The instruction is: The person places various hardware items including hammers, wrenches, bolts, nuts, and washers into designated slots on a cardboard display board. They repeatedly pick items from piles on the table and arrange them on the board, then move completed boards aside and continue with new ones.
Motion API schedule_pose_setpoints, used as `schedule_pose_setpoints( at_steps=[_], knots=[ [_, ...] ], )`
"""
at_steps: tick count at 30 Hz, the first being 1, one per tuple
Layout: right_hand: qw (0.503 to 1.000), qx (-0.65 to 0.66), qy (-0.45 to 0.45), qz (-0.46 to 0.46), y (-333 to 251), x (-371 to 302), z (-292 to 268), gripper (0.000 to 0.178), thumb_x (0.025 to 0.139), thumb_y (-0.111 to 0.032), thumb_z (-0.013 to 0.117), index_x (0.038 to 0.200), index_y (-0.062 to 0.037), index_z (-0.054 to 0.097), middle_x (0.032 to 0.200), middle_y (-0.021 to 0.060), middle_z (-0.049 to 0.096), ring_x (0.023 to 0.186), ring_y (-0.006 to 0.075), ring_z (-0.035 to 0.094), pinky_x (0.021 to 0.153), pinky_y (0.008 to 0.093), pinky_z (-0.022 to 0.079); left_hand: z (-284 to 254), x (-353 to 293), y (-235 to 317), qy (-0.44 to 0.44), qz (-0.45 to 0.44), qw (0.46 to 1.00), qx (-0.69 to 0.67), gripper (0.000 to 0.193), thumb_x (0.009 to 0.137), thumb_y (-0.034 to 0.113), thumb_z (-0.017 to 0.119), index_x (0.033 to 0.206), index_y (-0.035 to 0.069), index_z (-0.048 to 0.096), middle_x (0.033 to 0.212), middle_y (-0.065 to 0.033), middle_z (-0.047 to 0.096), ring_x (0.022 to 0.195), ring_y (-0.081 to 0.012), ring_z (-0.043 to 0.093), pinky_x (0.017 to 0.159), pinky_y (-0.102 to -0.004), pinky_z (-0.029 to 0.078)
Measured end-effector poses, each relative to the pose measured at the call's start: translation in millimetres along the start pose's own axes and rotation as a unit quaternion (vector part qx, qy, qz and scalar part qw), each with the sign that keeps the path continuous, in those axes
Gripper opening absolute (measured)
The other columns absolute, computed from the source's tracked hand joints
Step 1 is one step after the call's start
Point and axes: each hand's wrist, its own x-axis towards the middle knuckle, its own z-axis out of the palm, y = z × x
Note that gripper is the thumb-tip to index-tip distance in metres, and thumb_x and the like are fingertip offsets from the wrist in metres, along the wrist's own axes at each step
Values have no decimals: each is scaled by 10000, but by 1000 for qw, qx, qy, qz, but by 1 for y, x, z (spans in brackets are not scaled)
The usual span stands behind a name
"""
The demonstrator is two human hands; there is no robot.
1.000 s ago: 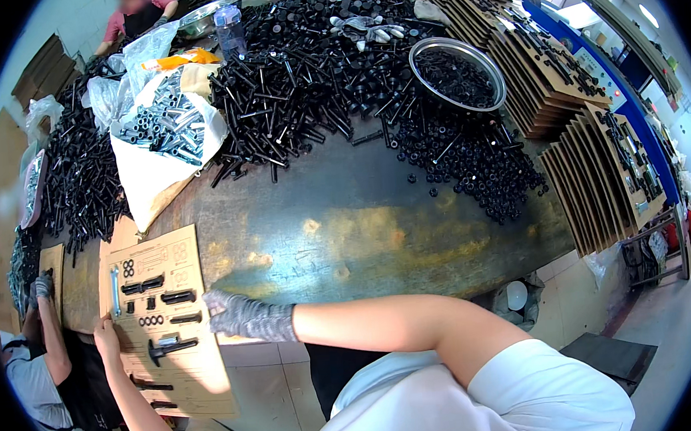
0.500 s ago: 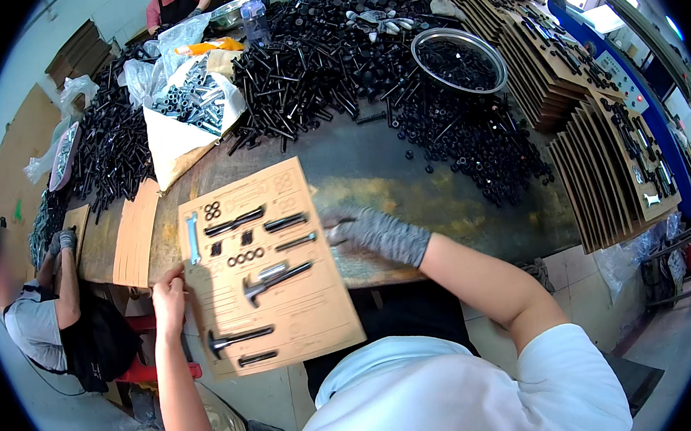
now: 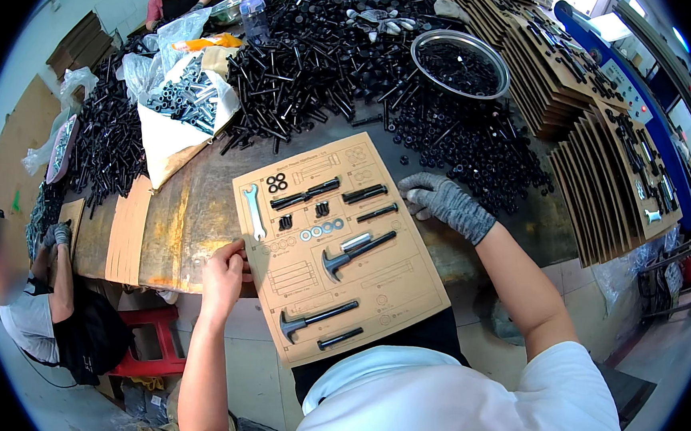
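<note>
While your bare left hand (image 3: 225,276) grips the left edge of the card (image 3: 347,289), fingers curled, your gloved right hand (image 3: 445,206) is just beside the right edge, open, fingers loosely bent; whether its fingertips touch the card, you cannot tell. Card: one, brown, printed, directly in front of you, upper part over the table (image 3: 340,132), lower part past its near edge. On it: wrench (image 3: 255,212), one, silvery, upper left; rings (image 3: 277,182), four, black, near the top; long bolts (image 3: 305,194), black, below them; washers (image 3: 322,230), four, silver, mid-card; tube (image 3: 355,242), one, silver, beside the upper of two dark T-pieces (image 3: 320,314); short bolt (image 3: 340,339), one, near the bottom. Beyond: bolt heap (image 3: 288,83), black; bag (image 3: 169,152), white; bowl (image 3: 469,97), steel; to your right, stacked cards (image 3: 592,190); to your left, a co-worker (image 3: 24,322), seen from the side.
</note>
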Motion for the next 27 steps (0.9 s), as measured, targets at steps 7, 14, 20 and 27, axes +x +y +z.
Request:
schedule_pose_setpoints(
  at_steps=[7, 14, 20, 27],
  knots=[
    [993, -104, -8, -56, -28, 24, -18, 199, 972, -155, 631, 1126, -47, 698, 900, 31, 707, 728, 111, 663, 646, 258, 561, -5, 13, 45, -10, 18, 983, 184, 300, 994, 102, 545, 1237, -33, 658, 987, -129, 722, 861, -206, 702, 745, -331, 584],
    [875, -280, 282, -276, -128, 201, -3, 304, 898, -270, 643, 1140, -96, 705, 1105, 170, 731, 1057, 361, 687, 933, 435, 539, 52, 173, 160, 147, 327, 898, 254, 282, 947, 103, 604, 1215, 79, 691, 1092, -164, 672, 992, -301, 668, 873, -375, 532],
    [885, -316, 295, -172, -149, 273, 12, 352, 861, -302, 682, 1173, -141, 684, 1199, 172, 686, 1139, 364, 655, 970, 484, 524, 124, 276, 202, 178, 417, 758, 469, 345, 893, 71, 568, 1193, 182, 695, 1052, -85, 585, 1047, -278, 597, 888, -394, 542],
    [872, -283, 307, -257, -147, 272, 15, 364, 891, -311, 700, 1120, -42, 610, 1047, 228, 708, 1008, 408, 677, 885, 500, 523, 97, 305, 198, 177, 469, 718, 483, 119, 883, 108, 601, 988, 118, 655, 942, -86, 640, 955, -285, 642, 763, -400, 580]
  ],
)
